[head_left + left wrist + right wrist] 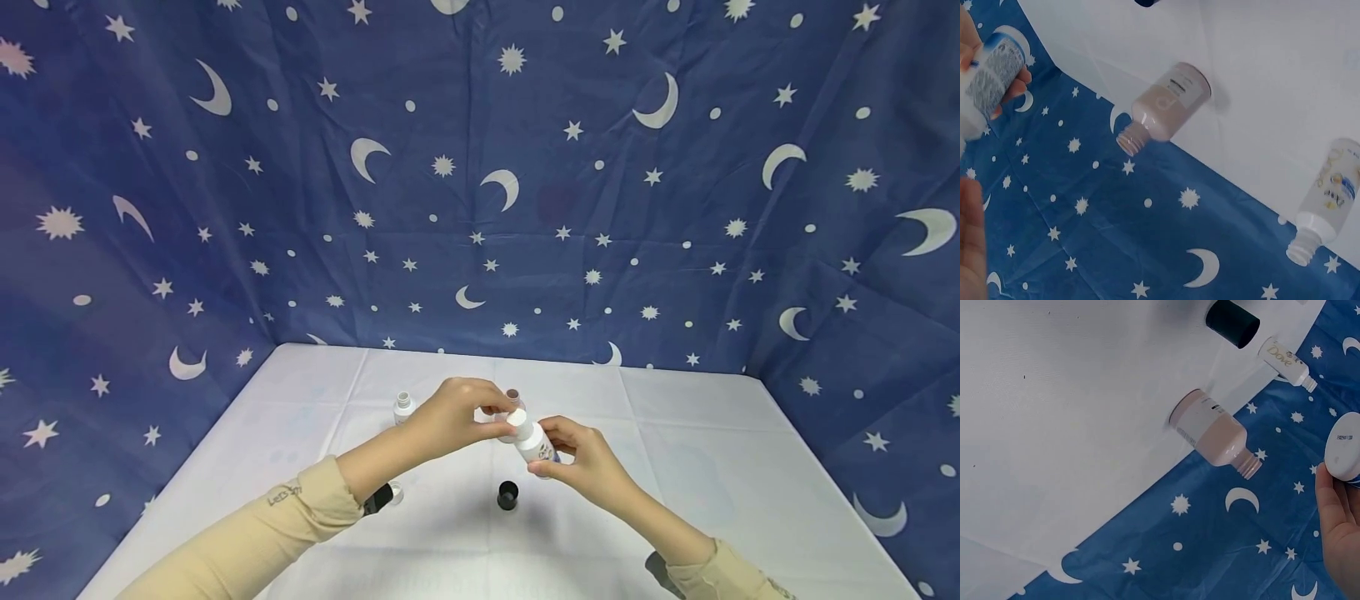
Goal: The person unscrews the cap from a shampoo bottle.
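Observation:
Tilted over the table is a white bottle with a white cap. My right hand grips its body from the right, and its flat base shows in the right wrist view. The thumb and fingers of my left hand pinch the cap from the left. Just behind the hands, a pink bottle stands without a cap, its threaded neck bare; in the head view it is mostly hidden. A black cap sits on the table nearer than the held bottle.
An uncapped white Dove bottle stands at the left, behind my left forearm. Beside the left wrist lies a white cap, partly covered by a black wrist device. A blue star-patterned curtain encloses the white table.

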The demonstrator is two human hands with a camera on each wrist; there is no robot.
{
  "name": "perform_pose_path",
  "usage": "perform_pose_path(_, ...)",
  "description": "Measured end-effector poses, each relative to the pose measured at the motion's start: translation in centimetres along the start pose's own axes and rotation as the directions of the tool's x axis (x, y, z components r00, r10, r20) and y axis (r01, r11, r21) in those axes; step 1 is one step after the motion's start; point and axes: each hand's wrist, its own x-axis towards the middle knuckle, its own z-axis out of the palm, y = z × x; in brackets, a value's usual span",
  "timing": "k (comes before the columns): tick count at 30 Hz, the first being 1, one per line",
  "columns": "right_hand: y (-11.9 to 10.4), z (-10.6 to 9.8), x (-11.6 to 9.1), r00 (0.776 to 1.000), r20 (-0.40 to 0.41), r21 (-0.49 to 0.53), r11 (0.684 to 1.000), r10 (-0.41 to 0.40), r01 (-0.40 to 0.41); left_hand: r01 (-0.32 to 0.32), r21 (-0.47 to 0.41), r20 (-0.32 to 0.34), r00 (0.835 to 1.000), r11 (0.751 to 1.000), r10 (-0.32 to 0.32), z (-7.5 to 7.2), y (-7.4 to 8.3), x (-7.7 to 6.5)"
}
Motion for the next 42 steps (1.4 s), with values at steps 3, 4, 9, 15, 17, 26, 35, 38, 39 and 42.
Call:
perform_pose_path(3,0.0,0.0,0.1,1.000,-0.003,0.003,1.000,0.017,-0.017,0.049,0.041,-0.041,0.998,0.998,-0.047,0.3,0.3,0.1)
perform_pose_path(4,0.1,0.0,0.1,1.000,-0.006,0.004,1.000,0.023,-0.023,0.064,0.050,-0.051,0.997,0.997,-0.061,0.4,0.4,0.1)
perform_pose_path(9,0.0,-0.3,0.2,0.999,-0.032,-0.028,0.999,0.022,-0.023,0.106,0.074,-0.102,0.990,0.992,-0.098,0.9,0.6,0.2)
perform_pose_path(15,0.0,-0.9,0.5,0.999,-0.051,-0.064,0.998,0.003,-0.006,0.050,0.060,-0.097,0.994,0.997,-0.044,0.8,0.1,0.1)
perform_pose_path(17,-0.1,-0.9,0.6,0.999,-0.045,-0.058,0.998,0.002,-0.005,0.018,0.041,-0.064,0.998,0.999,-0.015,0.6,0.0,0.0)
perform_pose_path(26,-0.2,-0.6,0.5,1.000,-0.013,-0.022,1.000,0.006,-0.006,-0.116,-0.007,0.030,0.993,0.993,0.116,-0.1,-0.4,0.0)
perform_pose_path(35,-0.2,-0.7,0.6,1.000,-0.010,-0.025,1.000,-0.016,0.015,-0.090,0.033,0.020,0.996,0.995,0.089,-0.4,-0.1,0.4)
perform_pose_path(38,-0.2,-0.6,0.8,1.000,-0.003,-0.025,1.000,-0.009,0.009,-0.052,0.028,0.007,0.999,0.998,0.052,-0.2,0.0,0.2)
perform_pose_path(39,-0.2,-0.6,0.8,1.000,-0.002,-0.025,1.000,-0.006,0.006,-0.041,0.024,0.002,0.999,0.999,0.041,-0.1,0.1,0.2)
perform_pose_path(42,-0.2,-0.4,0.8,1.000,-0.002,-0.018,1.000,-0.001,0.001,-0.021,0.008,-0.021,1.000,1.000,0.021,0.1,0.1,0.1)
